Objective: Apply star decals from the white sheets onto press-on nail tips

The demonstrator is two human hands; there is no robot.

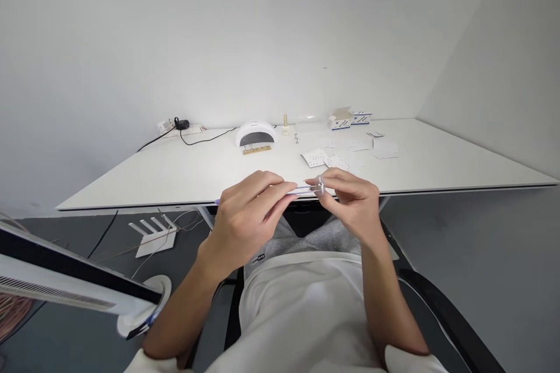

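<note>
**Both hands closed on small items at the near table edge**

The left hand (247, 215) is curled, with thumb and fingers pinched together on a thin stick (301, 189). The stick runs roughly level towards the right, and a pale purple end shows beyond the fingers.

The right hand (352, 201) is likewise closed in a pinch. Its thumb and forefinger grip a small clear piece (321, 186), and the remaining fingers are loosely bent. The tip of the stick meets the clear piece. Whether the two actually touch cannot be told at this size.

Both items are held in the air above the person's lap, just in front of the near edge of the white table (184, 175).

On the table, well apart from the hands:
- a white arched lamp (256, 133) with a wooden strip (256, 150) just before it
- a small bottle (285, 125) beside the lamp
- two small boxes (340, 121) near the back wall
- several paper sheets (326, 158) spread between the boxes and the hands
- a black cable (201, 140) running from the lamp to a plug (181, 125) at the back left

A white rack (155, 233) lies on the floor under the table's left side.
</note>
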